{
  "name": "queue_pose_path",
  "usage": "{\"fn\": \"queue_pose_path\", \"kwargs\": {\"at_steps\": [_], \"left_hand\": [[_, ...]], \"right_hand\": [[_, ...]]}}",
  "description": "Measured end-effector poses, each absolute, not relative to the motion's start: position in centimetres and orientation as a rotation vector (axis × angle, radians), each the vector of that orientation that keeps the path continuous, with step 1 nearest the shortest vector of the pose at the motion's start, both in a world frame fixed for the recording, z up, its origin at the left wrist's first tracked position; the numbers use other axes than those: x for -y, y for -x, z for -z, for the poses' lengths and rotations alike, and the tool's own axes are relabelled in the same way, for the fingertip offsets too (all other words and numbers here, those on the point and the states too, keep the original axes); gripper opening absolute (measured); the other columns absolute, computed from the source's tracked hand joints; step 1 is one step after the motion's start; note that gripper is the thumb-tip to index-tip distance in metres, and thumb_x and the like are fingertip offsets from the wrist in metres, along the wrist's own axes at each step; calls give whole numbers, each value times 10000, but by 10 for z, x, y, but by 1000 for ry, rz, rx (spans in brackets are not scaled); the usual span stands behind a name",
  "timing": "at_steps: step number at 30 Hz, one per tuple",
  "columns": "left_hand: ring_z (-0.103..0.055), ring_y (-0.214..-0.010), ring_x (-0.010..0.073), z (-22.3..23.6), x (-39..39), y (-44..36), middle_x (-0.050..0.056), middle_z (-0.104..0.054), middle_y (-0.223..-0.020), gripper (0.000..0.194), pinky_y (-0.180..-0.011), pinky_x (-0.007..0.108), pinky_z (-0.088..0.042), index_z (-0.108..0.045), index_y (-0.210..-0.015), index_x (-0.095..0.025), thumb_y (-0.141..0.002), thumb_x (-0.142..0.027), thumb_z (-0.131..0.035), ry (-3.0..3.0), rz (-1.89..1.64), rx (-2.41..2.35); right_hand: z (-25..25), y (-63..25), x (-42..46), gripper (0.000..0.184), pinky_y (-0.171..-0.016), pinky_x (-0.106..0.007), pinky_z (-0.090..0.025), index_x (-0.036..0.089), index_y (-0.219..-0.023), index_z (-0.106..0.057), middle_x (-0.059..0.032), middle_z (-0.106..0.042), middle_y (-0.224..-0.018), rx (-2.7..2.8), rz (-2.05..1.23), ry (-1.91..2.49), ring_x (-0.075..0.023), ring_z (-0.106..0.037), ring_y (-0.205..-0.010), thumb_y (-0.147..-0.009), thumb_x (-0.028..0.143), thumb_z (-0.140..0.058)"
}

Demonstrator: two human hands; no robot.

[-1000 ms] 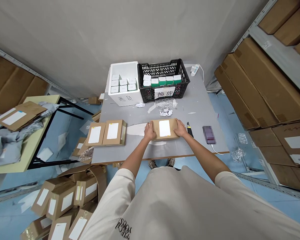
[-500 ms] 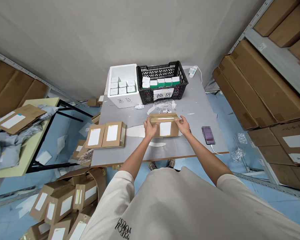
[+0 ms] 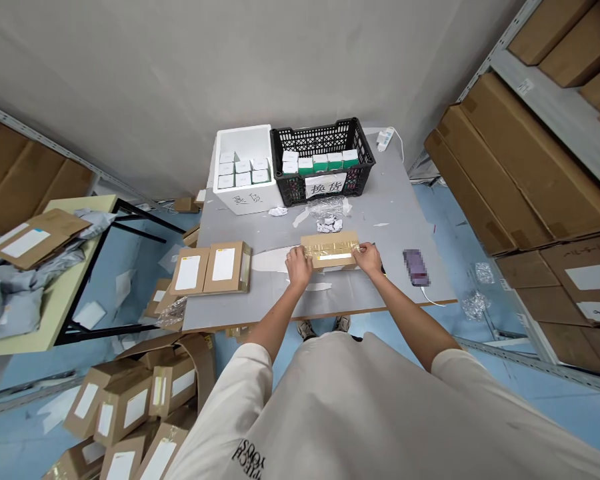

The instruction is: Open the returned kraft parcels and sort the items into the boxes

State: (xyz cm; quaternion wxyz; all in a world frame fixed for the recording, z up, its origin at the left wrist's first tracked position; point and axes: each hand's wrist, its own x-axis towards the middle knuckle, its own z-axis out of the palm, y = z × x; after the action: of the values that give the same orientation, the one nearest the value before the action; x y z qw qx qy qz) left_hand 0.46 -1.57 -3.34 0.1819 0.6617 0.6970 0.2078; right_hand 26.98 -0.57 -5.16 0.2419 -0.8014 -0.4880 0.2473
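A flat kraft cardboard box [image 3: 330, 251] lies on the grey table [image 3: 390, 200], its face crossed by shiny clear tape and a pale strip. My left hand [image 3: 299, 265] grips its left end, and my right hand [image 3: 367, 259] holds its right end. Two similar boxes with white labels [image 3: 189, 272] [image 3: 224, 265] lie to the left of my left hand. Beyond the hands, crumpled clear plastic [image 3: 329, 209] lies on the table. A blurred phone [image 3: 416, 267] on a cable lies to the right of my right hand.
At the table's far edge stand a white foam box [image 3: 233, 200] and a black plastic crate [image 3: 293, 190], both holding small boxes. Cardboard cartons [image 3: 530, 167] fill shelves on the right. Boxes [image 3: 123, 407] are piled on the floor at lower left.
The box has turned over from its white-label face to its taped face, now lying flat on the table. Both hands stay on its ends.
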Motion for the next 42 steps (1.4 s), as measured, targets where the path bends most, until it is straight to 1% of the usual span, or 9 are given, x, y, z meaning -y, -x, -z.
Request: {"fn": "queue_pose_path", "kwargs": {"at_steps": [3,8,13,17,19,24,28,34,42], "left_hand": [[-532,-1259,325,27,16,-13,136,-558,-1377,368,-1019,461,-453,-574,-1294,-243,-941,-163,-508,-2165,-509,-1781],[-531,-1245,317,26,18,-21,136,-572,-1339,333,-1023,450,-458,-605,-1243,-229,-942,-140,-493,-2286,-419,-1671],[-529,-1238,330,27,15,-11,154,-573,-1306,324,-1048,467,-450,-598,-1260,-202,-953,-178,-496,-2211,-423,-1767],[-547,-1216,323,9,9,-3,149,-575,-1303,309,-1058,472,-452,-593,-1269,-205,-975,-248,-506,-2032,-578,-1866],[-544,-1239,302,-7,9,-4,122,-562,-1351,330,-1078,459,-442,-576,-1317,-234,-1009,-310,-484,-2104,-709,-1754],[-542,-1244,295,-43,15,-8,114,-544,-1375,375,-1038,446,-465,-571,-1374,-266,-1024,-366,-482,-2248,-751,-1553],[-559,-1207,302,-46,20,11,129,-538,-1350,319,-1063,469,-460,-636,-1280,-247,-1003,-276,-482,-2122,-781,-1729],[-559,-1234,319,-40,19,33,142,-546,-1321,348,-1095,491,-459,-642,-1287,-229,-964,-235,-514,-2009,-838,-1797],[-555,-1283,277,-22,13,7,153,-520,-1358,400,-1113,427,-473,-596,-1345,-199,-960,-205,-490,-1953,-838,-1654]], "right_hand": [[52,-268,4,325,-827,-364,-509,212,-1058,-691,-118,-683,-1131,1337,-631,2177,-262,-649,-956,-835,446,-667],[52,-265,5,315,-881,-395,-512,195,-1031,-689,-126,-668,-1112,1331,-633,2111,-264,-637,-950,-823,428,-648],[41,-257,5,284,-975,-421,-494,195,-969,-715,-116,-680,-1033,1311,-624,1856,-258,-635,-966,-889,393,-527],[23,-238,-3,295,-991,-417,-496,228,-1021,-733,-107,-669,-1148,1374,-749,1628,-254,-620,-1067,-886,373,-515],[14,-223,-8,317,-1025,-433,-475,242,-1079,-721,-107,-644,-1206,1380,-757,1639,-271,-593,-1141,-850,414,-586],[2,-179,-12,577,-1072,-494,-416,279,-1152,-620,-105,-557,-1349,1326,-782,1949,-331,-537,-1248,-679,571,-776],[6,-157,-10,477,-1029,-468,-438,272,-1068,-590,-106,-590,-1311,1330,-879,1985,-310,-569,-1207,-760,618,-702],[11,-155,-12,348,-950,-396,-498,260,-1032,-601,-58,-689,-1124,1336,-899,1870,-260,-630,-1053,-774,483,-666],[-6,-199,-7,263,-1093,-443,-414,223,-1047,-661,-107,-671,-1161,1492,-582,1863,-287,-566,-1165,-796,262,-594]]}}
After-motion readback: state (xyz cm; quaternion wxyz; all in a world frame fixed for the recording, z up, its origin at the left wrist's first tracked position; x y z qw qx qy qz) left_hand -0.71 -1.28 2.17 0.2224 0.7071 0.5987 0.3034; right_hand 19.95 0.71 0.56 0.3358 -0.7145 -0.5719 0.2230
